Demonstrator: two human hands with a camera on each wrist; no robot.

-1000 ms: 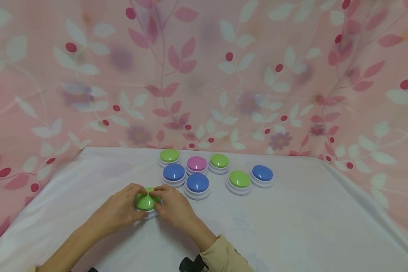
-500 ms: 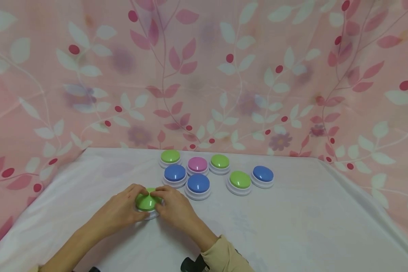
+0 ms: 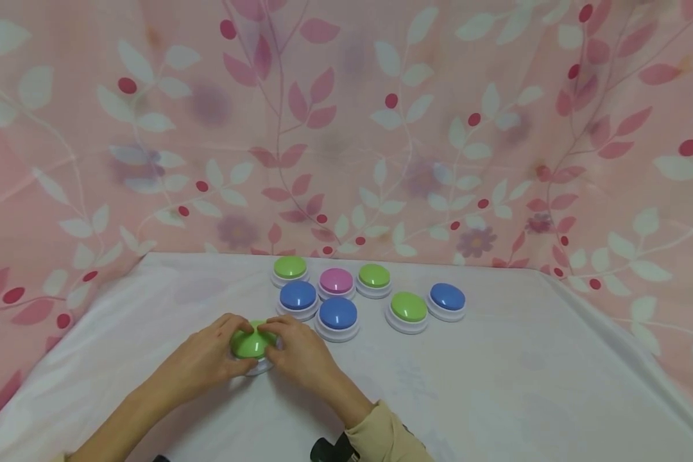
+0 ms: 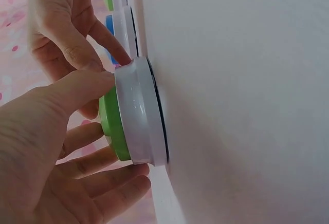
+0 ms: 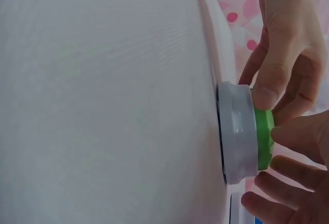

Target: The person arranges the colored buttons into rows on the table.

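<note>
A green dome push button point(image 3: 253, 345) with a white round base stands upright on the white cloth, left of the other buttons. My left hand point(image 3: 210, 353) holds it from the left, thumb at the near edge and fingertips over the top. From the right, my right hand point(image 3: 301, 354) grips the same button with bent fingers. In the left wrist view the white base point(image 4: 138, 113) sits on the cloth, and the left thumb point(image 4: 87, 86) lies along the green dome's edge. The right wrist view shows both hands' fingertips around the green dome point(image 5: 263, 136).
Behind and to the right stand several more buttons: blue ones point(image 3: 337, 313), green ones point(image 3: 409, 307) and a pink one point(image 3: 336, 280). The nearest blue button is just past the right hand. A pink floral curtain point(image 3: 346, 128) hangs behind the white-covered table point(image 3: 525, 385).
</note>
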